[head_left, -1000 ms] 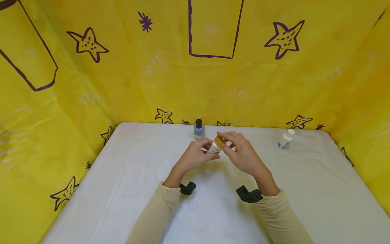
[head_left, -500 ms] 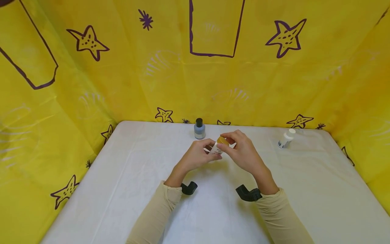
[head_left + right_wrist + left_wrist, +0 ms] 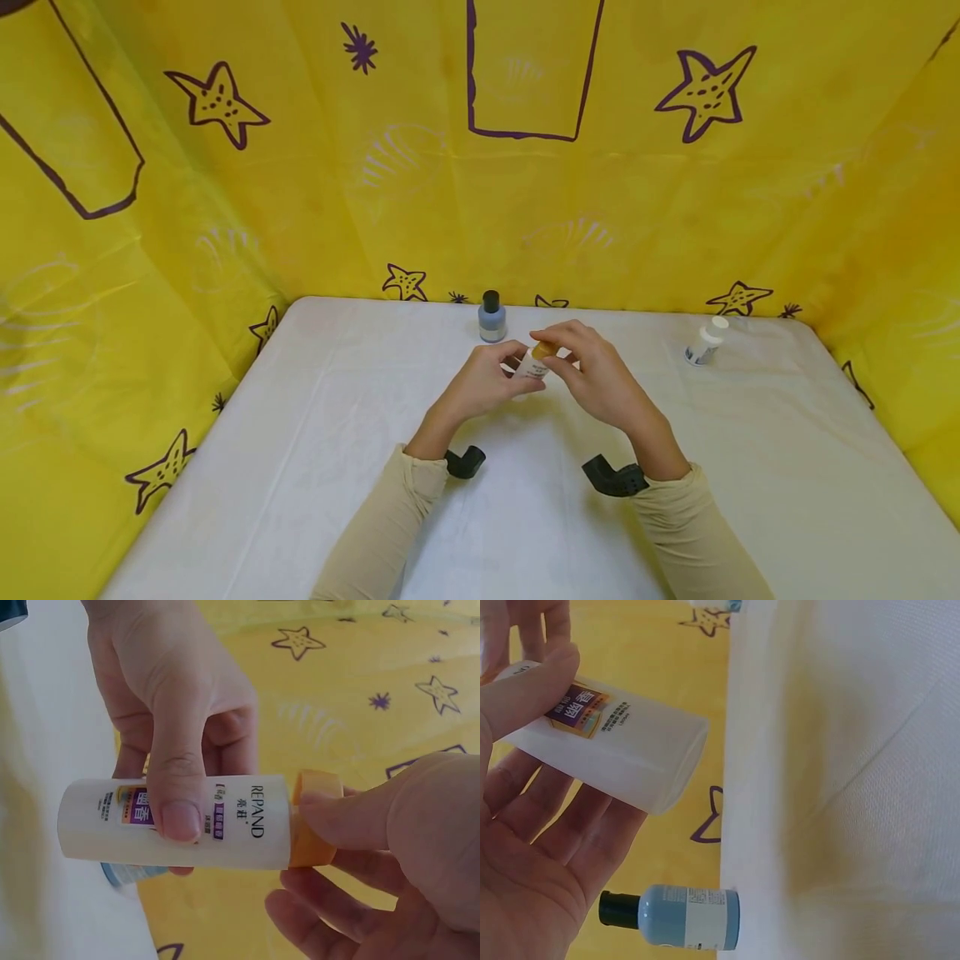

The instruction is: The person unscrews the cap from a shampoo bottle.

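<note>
A white plastic bottle (image 3: 533,367) with an orange cap (image 3: 313,844) is held tilted above the table in the head view. My left hand (image 3: 483,383) grips its body, thumb across the printed label and fingers behind, as the right wrist view shows. My right hand (image 3: 596,375) is at the cap end, thumb pressed on the cap's side and index finger over its top. In the left wrist view the bottle's base (image 3: 682,765) points away from the palm. Behind the left hand stands a blue bottle (image 3: 492,323) with a black cap.
Another white bottle (image 3: 705,342) with a white cap stands toward the back right of the white-covered table (image 3: 300,467). Yellow cloth (image 3: 405,200) printed with purple starfish hangs around the back and sides. A dark curved wrist mount (image 3: 615,477) juts from each forearm.
The bottle and cap shifted slightly right, then a little back left. My right index finger, drawn back half a second ago, now reaches farther over the cap's top. The standing bottles stay put.
</note>
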Demonstrator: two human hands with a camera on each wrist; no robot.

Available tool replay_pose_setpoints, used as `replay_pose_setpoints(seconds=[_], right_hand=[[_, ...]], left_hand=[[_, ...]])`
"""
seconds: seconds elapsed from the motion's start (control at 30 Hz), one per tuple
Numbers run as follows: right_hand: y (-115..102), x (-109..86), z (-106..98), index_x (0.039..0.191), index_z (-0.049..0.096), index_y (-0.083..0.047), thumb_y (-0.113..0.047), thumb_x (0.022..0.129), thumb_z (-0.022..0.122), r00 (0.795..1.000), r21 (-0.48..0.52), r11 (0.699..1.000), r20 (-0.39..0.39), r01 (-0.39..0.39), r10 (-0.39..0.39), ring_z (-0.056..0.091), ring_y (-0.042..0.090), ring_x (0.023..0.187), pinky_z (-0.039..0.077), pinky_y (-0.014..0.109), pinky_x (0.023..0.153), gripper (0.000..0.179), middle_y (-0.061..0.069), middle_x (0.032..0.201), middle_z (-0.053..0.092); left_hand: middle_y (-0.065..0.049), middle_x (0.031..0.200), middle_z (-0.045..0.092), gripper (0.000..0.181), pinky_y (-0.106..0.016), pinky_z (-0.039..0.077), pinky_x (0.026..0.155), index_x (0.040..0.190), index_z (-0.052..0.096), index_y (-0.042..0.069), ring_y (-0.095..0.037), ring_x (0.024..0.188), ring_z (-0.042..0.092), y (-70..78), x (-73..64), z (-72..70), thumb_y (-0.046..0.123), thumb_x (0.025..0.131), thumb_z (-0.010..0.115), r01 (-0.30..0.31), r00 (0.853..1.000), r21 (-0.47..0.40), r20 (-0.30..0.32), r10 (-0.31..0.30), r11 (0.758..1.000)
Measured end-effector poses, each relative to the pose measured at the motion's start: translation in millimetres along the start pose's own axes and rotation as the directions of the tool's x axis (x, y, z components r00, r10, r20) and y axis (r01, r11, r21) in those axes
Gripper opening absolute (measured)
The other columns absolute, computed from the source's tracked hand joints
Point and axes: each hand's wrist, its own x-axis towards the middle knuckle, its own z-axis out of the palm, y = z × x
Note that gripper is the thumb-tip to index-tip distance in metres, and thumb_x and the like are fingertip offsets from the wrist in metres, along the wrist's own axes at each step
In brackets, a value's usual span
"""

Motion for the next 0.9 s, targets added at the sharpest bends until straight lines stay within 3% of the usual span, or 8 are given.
replay_pose_setpoints(seconds=[0.13, 0.23, 0.37, 0.47, 0.63, 0.77, 0.9], right_hand=[[-0.5, -0.1, -1.2, 0.139, 0.061, -0.009, -0.012, 0.095, 0.072, 0.999, 0.018, 0.999, 0.022, -0.026, 0.026, 0.063, 0.024, 0.107, 0.058, 0.045, 0.090, 0.046, 0.011, 0.132, 0.063], [-1.2, -0.4, -1.7, 0.141, 0.058, -0.008, -0.024, 0.093, 0.076, 0.994, 0.012, 0.994, 0.005, -0.109, 0.109, 0.061, 0.028, 0.111, 0.055, 0.047, 0.092, 0.054, 0.013, 0.131, 0.060], [-1.2, -0.2, -1.7, 0.130, 0.061, -0.005, -0.037, 0.092, 0.076, 0.966, -0.016, 0.966, -0.025, -0.257, 0.256, 0.059, 0.028, 0.104, 0.051, 0.040, 0.088, 0.052, 0.013, 0.117, 0.060], [-0.7, 0.0, -1.1, 0.121, 0.063, -0.003, -0.040, 0.093, 0.075, 0.949, -0.038, 0.948, -0.023, -0.315, 0.314, 0.055, 0.025, 0.096, 0.046, 0.034, 0.083, 0.048, 0.012, 0.107, 0.059], [-0.2, 0.3, 0.5, 0.117, 0.065, -0.004, -0.038, 0.092, 0.076, 0.957, -0.041, 0.956, -0.026, -0.290, 0.289, 0.057, 0.024, 0.095, 0.047, 0.035, 0.083, 0.043, 0.011, 0.104, 0.060], [0.1, -0.7, 0.9, 0.124, 0.066, -0.005, -0.032, 0.094, 0.074, 0.971, -0.040, 0.970, -0.026, -0.240, 0.239, 0.062, 0.026, 0.100, 0.052, 0.039, 0.088, 0.041, 0.011, 0.113, 0.064], [-0.2, -1.1, 0.6, 0.133, 0.064, -0.004, -0.022, 0.096, 0.070, 0.983, -0.033, 0.983, -0.028, -0.183, 0.182, 0.063, 0.027, 0.101, 0.054, 0.038, 0.084, 0.041, 0.011, 0.116, 0.065]], left_hand=[[0.001, 0.098, 0.072, 0.031, -0.027, 0.059, 0.078, 0.108, 0.071, 0.017, -0.016, 0.092, 0.070, -0.6, 0.4, -0.2, 0.030, 0.084, 0.085, -0.016, 1.000, 0.007, -0.005, 0.016, 1.000], [0.004, 0.098, 0.072, 0.029, -0.027, 0.059, 0.079, 0.108, 0.072, 0.019, -0.014, 0.093, 0.069, -1.6, 0.8, 0.6, 0.032, 0.085, 0.085, -0.019, 1.000, 0.005, 0.004, 0.019, 1.000], [0.008, 0.098, 0.072, 0.029, -0.026, 0.059, 0.082, 0.110, 0.073, 0.022, -0.013, 0.094, 0.067, -2.5, 1.3, 2.6, 0.033, 0.085, 0.084, -0.013, 1.000, -0.016, 0.024, 0.013, 1.000], [0.008, 0.099, 0.072, 0.029, -0.027, 0.059, 0.084, 0.110, 0.073, 0.023, -0.014, 0.095, 0.065, -2.8, 1.3, 3.9, 0.033, 0.085, 0.084, -0.021, 0.999, -0.029, 0.030, 0.022, 0.999], [0.008, 0.099, 0.073, 0.030, -0.027, 0.059, 0.084, 0.111, 0.074, 0.022, -0.014, 0.095, 0.065, -3.4, 1.1, 5.0, 0.032, 0.085, 0.084, -0.024, 0.999, -0.017, 0.024, 0.025, 1.000], [0.007, 0.098, 0.072, 0.030, -0.028, 0.059, 0.084, 0.111, 0.073, 0.021, -0.014, 0.094, 0.065, -3.9, 1.2, 5.0, 0.031, 0.085, 0.084, -0.022, 1.000, -0.009, 0.021, 0.022, 1.000], [0.005, 0.096, 0.072, 0.029, -0.026, 0.060, 0.081, 0.109, 0.073, 0.020, -0.012, 0.091, 0.066, -4.2, 1.9, 4.9, 0.029, 0.084, 0.085, -0.023, 1.000, -0.011, 0.019, 0.023, 1.000]])
